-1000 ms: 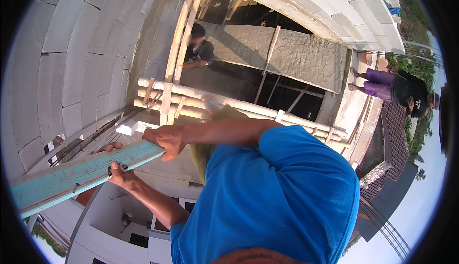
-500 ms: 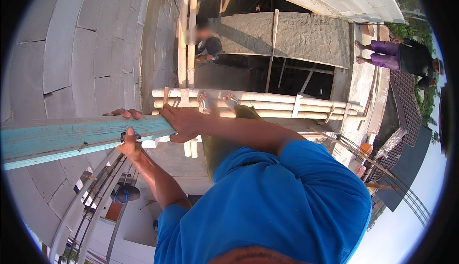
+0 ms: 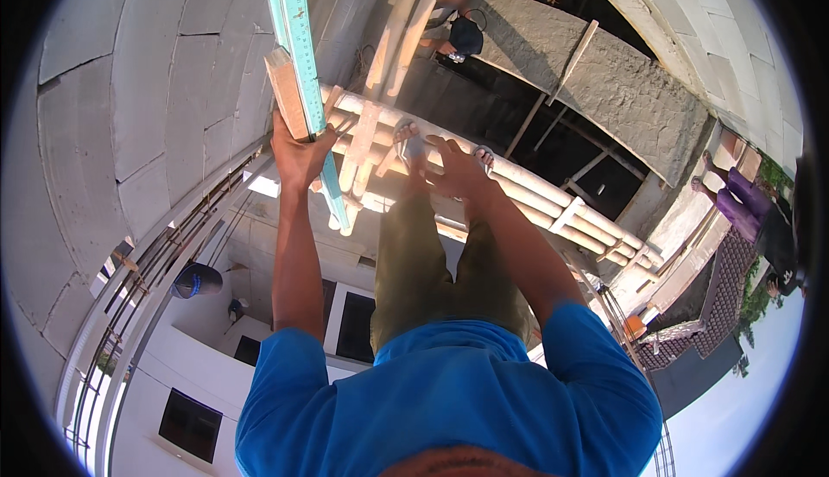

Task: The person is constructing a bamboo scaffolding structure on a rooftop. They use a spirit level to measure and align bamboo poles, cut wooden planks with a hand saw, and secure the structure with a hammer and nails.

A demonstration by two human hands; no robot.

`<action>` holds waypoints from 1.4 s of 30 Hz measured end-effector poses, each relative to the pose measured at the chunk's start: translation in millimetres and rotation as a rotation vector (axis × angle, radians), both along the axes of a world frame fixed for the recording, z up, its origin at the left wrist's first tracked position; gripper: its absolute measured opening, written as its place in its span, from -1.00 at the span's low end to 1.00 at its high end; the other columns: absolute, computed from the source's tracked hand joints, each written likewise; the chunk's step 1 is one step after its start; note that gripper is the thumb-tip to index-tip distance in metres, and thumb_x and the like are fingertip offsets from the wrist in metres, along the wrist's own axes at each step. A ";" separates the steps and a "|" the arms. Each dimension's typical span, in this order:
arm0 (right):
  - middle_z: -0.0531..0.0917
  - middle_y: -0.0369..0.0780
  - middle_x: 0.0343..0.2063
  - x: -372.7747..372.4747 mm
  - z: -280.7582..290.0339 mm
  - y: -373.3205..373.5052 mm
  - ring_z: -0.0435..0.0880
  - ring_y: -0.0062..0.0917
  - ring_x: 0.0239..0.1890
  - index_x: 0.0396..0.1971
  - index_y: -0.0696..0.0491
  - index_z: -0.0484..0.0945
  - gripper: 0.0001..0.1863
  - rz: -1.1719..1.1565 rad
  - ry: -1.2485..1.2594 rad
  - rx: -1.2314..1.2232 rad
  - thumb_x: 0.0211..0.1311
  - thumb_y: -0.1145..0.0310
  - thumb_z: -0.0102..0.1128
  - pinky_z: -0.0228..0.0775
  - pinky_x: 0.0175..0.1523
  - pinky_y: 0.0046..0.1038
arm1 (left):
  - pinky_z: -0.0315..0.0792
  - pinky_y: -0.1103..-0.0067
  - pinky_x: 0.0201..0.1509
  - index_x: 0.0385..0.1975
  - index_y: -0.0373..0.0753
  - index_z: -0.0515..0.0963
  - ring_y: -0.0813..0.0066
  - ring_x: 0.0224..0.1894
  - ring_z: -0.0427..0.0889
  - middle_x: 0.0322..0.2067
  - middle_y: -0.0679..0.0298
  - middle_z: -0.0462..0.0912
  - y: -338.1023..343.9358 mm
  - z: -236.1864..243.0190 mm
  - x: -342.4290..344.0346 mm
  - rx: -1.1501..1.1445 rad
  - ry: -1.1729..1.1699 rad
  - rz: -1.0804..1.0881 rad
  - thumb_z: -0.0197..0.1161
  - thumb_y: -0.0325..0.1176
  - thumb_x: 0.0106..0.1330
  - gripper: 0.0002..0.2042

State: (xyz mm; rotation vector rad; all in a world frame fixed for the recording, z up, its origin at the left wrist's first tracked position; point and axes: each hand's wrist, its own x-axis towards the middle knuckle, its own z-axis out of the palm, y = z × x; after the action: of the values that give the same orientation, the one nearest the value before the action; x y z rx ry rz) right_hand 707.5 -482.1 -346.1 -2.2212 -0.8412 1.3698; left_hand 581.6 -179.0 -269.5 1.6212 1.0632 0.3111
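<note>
My left hand [image 3: 300, 151] grips a long pale-teal straightedge [image 3: 300, 37] with a ruled scale, together with a short piece of wood [image 3: 285, 84] along its left side. The straightedge points away from me, its lower end past my hand, over bamboo poles. My right hand [image 3: 453, 166] is open, fingers spread, with nothing in it, in front of my legs in olive trousers [image 3: 410, 278]. My sandalled feet [image 3: 406, 138] are on the horizontal bamboo poles [image 3: 540, 209].
A grey block wall [image 3: 138, 114] rises at left, steel bars [image 3: 138, 278] beside it. Beyond the poles are dark openings and a rough concrete slab [image 3: 630, 114]. A co-worker [image 3: 458, 32] crouches at the top; another person [image 3: 743, 209] is at far right. A white building [image 3: 173, 365] lies below left.
The straightedge has swung from lying toward the left to pointing away from me. My right hand has let go and moved right; my left hand still holds it, now higher.
</note>
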 end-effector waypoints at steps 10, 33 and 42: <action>0.60 0.13 0.23 -15.6 -151.3 -156.4 0.71 0.06 0.20 0.50 0.02 0.31 -0.22 -0.188 0.091 -0.287 0.41 0.03 0.37 0.62 0.22 -0.06 | 0.61 0.07 0.17 0.13 -0.22 0.41 -0.24 0.01 0.77 -0.04 -0.10 0.80 -46.4 -332.6 -98.3 0.050 0.735 -0.108 0.62 -0.03 0.13 -0.31; 0.73 0.06 0.09 -63.5 -330.7 -158.9 0.80 -0.11 0.09 0.38 0.09 0.40 -0.40 -0.299 0.260 -0.259 0.48 0.19 0.38 0.69 0.07 -0.23 | 0.34 -0.01 0.44 0.45 -0.19 0.29 -0.05 0.39 0.40 0.31 0.03 0.42 -109.9 -623.1 -126.7 0.339 1.036 -0.189 0.49 0.04 0.35 -0.21; 0.81 0.03 -0.09 27.7 -448.5 -155.1 0.85 -0.13 -0.06 0.23 0.12 0.56 -0.49 -0.309 0.073 -0.330 0.46 0.13 0.41 0.63 0.08 -0.20 | 0.37 -0.04 0.44 0.54 -0.12 0.21 -0.05 0.47 0.39 0.39 0.04 0.43 -97.0 -617.4 -115.4 0.259 1.066 -0.233 0.56 0.20 0.19 0.00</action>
State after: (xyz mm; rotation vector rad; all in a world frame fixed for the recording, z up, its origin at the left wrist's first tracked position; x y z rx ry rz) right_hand 735.2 -637.2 -794.7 -2.3972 -0.2409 1.5065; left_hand 466.3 -276.0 -886.9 2.1725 1.6168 -0.6860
